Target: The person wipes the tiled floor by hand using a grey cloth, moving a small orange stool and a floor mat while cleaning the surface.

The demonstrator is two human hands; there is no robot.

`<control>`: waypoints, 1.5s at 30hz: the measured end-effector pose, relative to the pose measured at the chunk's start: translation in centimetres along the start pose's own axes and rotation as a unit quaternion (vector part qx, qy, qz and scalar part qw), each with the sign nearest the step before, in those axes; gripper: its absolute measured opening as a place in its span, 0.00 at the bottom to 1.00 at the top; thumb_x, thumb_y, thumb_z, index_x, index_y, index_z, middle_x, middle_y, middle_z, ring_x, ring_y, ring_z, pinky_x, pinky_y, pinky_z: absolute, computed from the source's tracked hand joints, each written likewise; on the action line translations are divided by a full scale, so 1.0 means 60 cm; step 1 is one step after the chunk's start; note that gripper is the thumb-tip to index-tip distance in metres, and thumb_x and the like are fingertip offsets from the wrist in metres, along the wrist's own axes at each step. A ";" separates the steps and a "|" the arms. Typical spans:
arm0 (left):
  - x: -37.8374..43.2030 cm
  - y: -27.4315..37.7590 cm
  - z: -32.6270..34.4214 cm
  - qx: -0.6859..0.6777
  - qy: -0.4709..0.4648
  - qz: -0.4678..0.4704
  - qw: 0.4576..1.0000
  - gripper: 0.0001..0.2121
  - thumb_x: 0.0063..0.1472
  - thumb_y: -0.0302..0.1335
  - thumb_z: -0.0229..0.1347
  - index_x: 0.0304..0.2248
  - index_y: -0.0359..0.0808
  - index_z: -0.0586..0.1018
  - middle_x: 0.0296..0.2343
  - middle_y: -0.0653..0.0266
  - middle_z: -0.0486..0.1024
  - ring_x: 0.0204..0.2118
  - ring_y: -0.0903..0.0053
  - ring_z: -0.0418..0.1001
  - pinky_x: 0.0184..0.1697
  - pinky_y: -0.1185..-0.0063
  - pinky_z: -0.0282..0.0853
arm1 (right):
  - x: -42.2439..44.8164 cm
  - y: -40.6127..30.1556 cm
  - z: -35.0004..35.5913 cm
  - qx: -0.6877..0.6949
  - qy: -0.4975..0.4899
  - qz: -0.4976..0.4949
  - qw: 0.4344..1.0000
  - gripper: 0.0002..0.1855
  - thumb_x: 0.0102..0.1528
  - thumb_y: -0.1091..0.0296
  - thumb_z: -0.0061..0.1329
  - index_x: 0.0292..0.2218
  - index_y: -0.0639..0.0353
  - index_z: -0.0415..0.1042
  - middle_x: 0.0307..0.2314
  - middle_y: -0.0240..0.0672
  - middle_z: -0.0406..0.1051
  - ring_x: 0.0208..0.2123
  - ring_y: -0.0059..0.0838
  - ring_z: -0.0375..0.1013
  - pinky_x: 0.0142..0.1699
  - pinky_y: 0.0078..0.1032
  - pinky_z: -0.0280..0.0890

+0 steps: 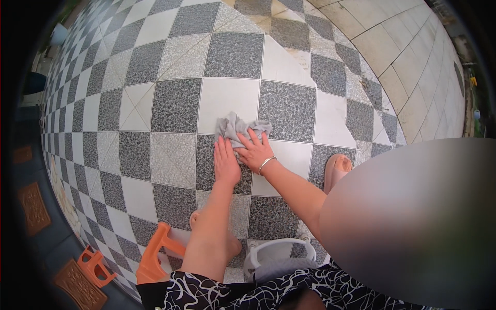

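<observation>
A crumpled grey cloth [231, 126] lies on the checkered tile floor [174, 155], pressed down under both hands. My left hand [226, 162] rests on the cloth's near left edge with its fingers together and stretched forward. My right hand [255, 152], with a silver bangle [266, 165] at the wrist, lies on the cloth's right part with its fingers spread. The two hands are side by side, and the cloth's ruffled far edge shows beyond the fingertips. Whether any fingers pinch the cloth cannot be told.
An orange plastic stool [155, 252] stands beside my left arm, a smaller one [97, 267] farther left. A white bucket [277, 252] with grey cloth is close to my body. A pink slipper [334, 170] is at right. Paving [414, 58] borders the tiles. A large blur hides the lower right.
</observation>
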State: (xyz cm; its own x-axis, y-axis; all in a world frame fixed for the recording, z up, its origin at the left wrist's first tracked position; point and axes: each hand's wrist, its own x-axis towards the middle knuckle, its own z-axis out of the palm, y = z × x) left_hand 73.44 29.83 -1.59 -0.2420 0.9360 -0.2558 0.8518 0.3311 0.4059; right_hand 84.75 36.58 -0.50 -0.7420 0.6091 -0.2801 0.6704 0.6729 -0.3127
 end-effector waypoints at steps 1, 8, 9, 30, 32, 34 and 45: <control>0.031 -0.001 -0.009 0.014 -0.003 0.009 1.000 0.27 0.51 0.23 0.44 0.51 0.31 0.49 0.53 0.51 0.40 0.56 0.57 0.38 0.56 0.68 0.38 | 0.023 0.013 -0.011 -0.005 0.002 0.006 1.000 0.20 0.50 0.50 0.37 0.46 0.36 0.62 0.53 0.25 0.43 0.56 0.37 0.36 0.53 0.51 0.35; 0.223 0.027 -0.055 0.043 -0.039 -0.006 0.998 0.27 0.53 0.26 0.43 0.53 0.38 0.48 0.53 0.53 0.40 0.56 0.59 0.40 0.56 0.68 0.38 | 0.164 0.112 -0.093 -0.033 -0.006 0.056 0.998 0.21 0.50 0.46 0.35 0.46 0.32 0.60 0.54 0.25 0.41 0.56 0.37 0.35 0.53 0.48 0.38; 0.232 0.031 -0.056 0.046 -0.037 -0.013 0.998 0.27 0.53 0.26 0.43 0.53 0.39 0.48 0.53 0.53 0.40 0.56 0.59 0.40 0.56 0.68 0.38 | 0.175 0.121 -0.097 -0.031 -0.005 0.062 0.998 0.21 0.50 0.46 0.36 0.46 0.32 0.60 0.54 0.25 0.40 0.56 0.37 0.35 0.53 0.48 0.38; -0.098 0.179 0.083 0.064 -0.137 0.095 0.984 0.30 0.51 0.27 0.48 0.52 0.37 0.50 0.53 0.53 0.40 0.56 0.57 0.39 0.55 0.65 0.38 | -0.243 0.097 0.019 0.045 -0.003 0.166 0.985 0.16 0.49 0.51 0.38 0.40 0.37 0.66 0.54 0.30 0.39 0.56 0.41 0.34 0.52 0.54 0.37; -0.060 0.198 0.089 0.073 -0.123 0.118 0.983 0.29 0.51 0.27 0.47 0.52 0.37 0.50 0.53 0.54 0.41 0.56 0.57 0.40 0.55 0.65 0.37 | -0.236 0.123 0.018 0.042 0.033 0.197 0.979 0.15 0.49 0.53 0.39 0.40 0.37 0.66 0.54 0.29 0.40 0.56 0.41 0.35 0.52 0.53 0.37; -0.007 0.238 0.076 0.072 -0.122 0.152 0.978 0.25 0.53 0.27 0.41 0.51 0.39 0.54 0.53 0.56 0.44 0.56 0.60 0.41 0.56 0.65 0.36 | -0.221 0.154 0.010 0.053 0.064 0.252 0.964 0.15 0.49 0.53 0.39 0.40 0.38 0.67 0.54 0.30 0.41 0.56 0.41 0.37 0.53 0.52 0.37; 0.133 0.372 0.085 0.086 -0.123 0.228 0.962 0.26 0.49 0.20 0.42 0.50 0.41 0.56 0.50 0.58 0.53 0.53 0.67 0.51 0.54 0.64 0.39 | -0.183 0.314 -0.033 0.001 0.098 0.386 0.917 0.16 0.49 0.55 0.38 0.41 0.42 0.64 0.54 0.36 0.40 0.55 0.49 0.37 0.51 0.54 0.39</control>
State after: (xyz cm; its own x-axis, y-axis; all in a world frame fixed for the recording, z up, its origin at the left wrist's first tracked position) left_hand 92.92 44.07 0.96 0.2741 0.9154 -0.2949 0.9130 -0.1513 0.3789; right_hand 105.55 43.43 -1.53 -0.0325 0.9677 -0.2501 0.9957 0.0096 -0.0921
